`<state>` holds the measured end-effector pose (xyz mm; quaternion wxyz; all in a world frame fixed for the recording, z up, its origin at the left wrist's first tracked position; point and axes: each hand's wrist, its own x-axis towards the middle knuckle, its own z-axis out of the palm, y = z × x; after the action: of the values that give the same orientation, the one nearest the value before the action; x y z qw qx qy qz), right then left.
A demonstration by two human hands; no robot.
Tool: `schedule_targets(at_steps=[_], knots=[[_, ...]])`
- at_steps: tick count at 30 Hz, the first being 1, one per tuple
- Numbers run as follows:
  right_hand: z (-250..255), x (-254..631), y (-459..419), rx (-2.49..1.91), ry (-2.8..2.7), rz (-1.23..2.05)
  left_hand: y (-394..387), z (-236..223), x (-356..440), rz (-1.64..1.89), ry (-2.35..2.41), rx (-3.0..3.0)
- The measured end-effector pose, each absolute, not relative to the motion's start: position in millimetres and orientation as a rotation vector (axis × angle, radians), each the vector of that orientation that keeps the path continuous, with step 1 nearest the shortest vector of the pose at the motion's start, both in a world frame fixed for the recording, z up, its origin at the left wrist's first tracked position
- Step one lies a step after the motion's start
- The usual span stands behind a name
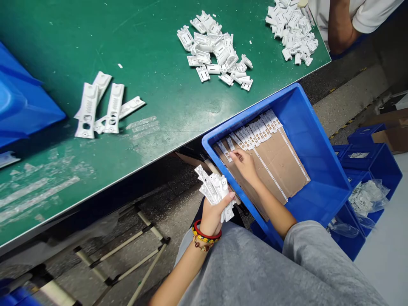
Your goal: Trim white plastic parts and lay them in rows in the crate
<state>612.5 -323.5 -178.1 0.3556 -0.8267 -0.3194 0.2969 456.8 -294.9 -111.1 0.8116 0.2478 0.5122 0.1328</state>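
My left hand (212,214) is wrapped round a bundle of long white plastic parts (213,187), held just outside the near side of a blue bin (321,161). Inside that bin, my right hand (246,166) pinches the lower end of a white slotted plastic piece (230,143). It lies at the left of a row of similar pieces (255,134), set side by side along the bin's table-side wall. Beneath them is a brown cardboard sheet (270,165) with white strips along it. The fingertips partly cover the pinched piece.
On the green table (143,51) are several loose long white parts (115,106) and a heap of small white parts (219,51). Another heap (293,32) lies near a person's arm (341,27). A blue container (22,93) stands left; stacked blue bins (366,161) stand right.
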Motion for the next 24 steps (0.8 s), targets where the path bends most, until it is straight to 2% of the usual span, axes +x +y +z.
schedule_targets(at_steps=[3,7,13,17,22,24], knots=[[-130,600,-336,-1.706,-0.763,1.077,-296,-115,457,0.294,1.065,0.528],[-98,587,-345,-1.618,-0.548,1.179,-299,-119,457,0.332,1.05,0.576],[-102,591,-345,-1.474,-0.252,1.191,-297,-117,458,0.363,1.002,0.524],[-101,609,-335,-1.471,-0.199,1.078,-292,-114,460,0.421,0.965,0.533],[-97,611,-322,-1.441,-0.415,1.355,-292,-114,463,0.459,1.046,0.617],[-99,608,-325,-1.422,-0.408,1.361,-291,-111,464,0.474,1.046,0.603]])
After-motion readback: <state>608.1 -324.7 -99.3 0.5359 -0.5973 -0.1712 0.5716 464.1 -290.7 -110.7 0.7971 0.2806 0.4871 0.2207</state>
